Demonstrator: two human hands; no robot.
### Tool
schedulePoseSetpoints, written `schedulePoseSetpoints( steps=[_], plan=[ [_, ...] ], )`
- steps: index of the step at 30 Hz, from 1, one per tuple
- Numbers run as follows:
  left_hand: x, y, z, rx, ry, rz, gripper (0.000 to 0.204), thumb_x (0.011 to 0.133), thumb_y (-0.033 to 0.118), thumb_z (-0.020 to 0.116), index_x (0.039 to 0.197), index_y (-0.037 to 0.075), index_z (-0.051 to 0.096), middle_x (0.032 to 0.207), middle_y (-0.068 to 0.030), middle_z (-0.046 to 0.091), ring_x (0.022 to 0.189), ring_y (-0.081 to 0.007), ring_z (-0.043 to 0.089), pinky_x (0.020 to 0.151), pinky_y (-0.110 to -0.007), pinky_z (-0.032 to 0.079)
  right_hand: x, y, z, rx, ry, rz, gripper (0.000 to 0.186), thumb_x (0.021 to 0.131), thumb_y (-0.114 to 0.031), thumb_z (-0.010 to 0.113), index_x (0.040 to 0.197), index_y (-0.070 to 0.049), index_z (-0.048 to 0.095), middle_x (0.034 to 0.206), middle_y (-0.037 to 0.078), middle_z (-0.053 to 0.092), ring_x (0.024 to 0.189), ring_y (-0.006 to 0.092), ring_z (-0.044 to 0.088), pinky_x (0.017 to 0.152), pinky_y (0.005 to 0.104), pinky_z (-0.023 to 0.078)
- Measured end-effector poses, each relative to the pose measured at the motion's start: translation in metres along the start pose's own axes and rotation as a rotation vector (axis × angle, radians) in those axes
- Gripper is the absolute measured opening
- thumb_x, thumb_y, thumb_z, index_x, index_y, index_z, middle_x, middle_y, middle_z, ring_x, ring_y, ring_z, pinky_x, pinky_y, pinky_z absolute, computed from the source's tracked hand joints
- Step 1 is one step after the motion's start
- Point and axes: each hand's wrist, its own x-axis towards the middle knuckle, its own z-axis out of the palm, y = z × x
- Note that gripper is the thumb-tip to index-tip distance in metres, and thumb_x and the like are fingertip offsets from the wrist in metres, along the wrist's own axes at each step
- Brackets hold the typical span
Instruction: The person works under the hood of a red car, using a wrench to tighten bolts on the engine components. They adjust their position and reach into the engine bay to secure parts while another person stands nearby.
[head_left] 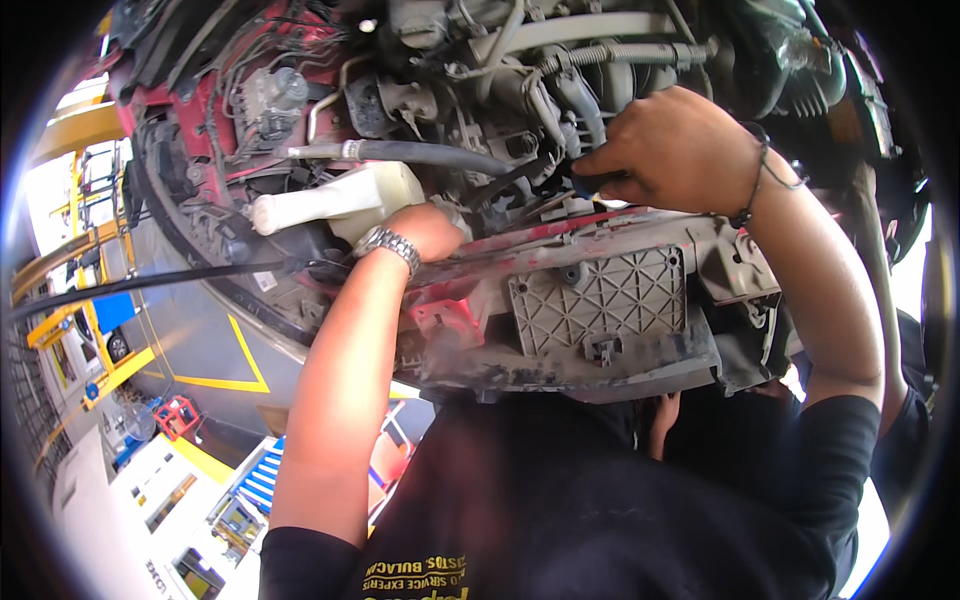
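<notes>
I am leaning over the open engine bay of a red car. My left hand (432, 232), with a metal-band watch at the wrist, reaches down beside a whitish plastic reservoir (385, 190) with a long filler neck. Its fingers are hidden behind the front cross panel (560, 240). My right hand (670, 150), a dark cord bracelet on its wrist, is closed farther right over the gap behind that panel. A small dark bluish piece (587, 185) shows under its fingers; what it belongs to is hidden.
A black rubber hose (430, 153) crosses behind the reservoir. A thin dark rod (150, 287) slants in from the left. On the panel's front sits a ribbed grey plastic plate (600, 300). Another person's hand (663, 420) shows below the bumper area. A red tool cart (176, 416) stands at left.
</notes>
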Motion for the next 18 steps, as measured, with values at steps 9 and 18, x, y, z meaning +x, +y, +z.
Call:
schedulePoseSetpoints(
  steps=[9,18],
  plan=[
    [0.022,0.007,0.005,0.117,-0.122,0.079,0.037,0.087,0.020,0.054,0.111,0.002,0.077,0.117,-0.0231,0.073,0.108,-0.0369,0.071,0.093,-0.045,0.054,-0.009,0.027,-0.082,0.052,0.755,-0.046,0.048,0.085,-0.008,0.069,0.132,-0.009,0.068,0.094,0.015,0.066,0.079,0.0377,0.065,0.071,0.0451,0.053],
    [-0.004,-0.012,0.010,-0.066,0.092,0.147,0.040,0.091,0.037,0.067,0.107,0.001,0.076,0.110,-0.0226,0.074,0.105,-0.0386,0.070,0.094,-0.045,0.054,0.021,0.107,-0.130,-0.340,1.230,0.154,0.042,0.096,-0.010,0.064,0.138,-0.013,0.064,0.112,0.011,0.068,0.108,0.0345,0.060,0.098,0.0464,0.047]
  ],
)
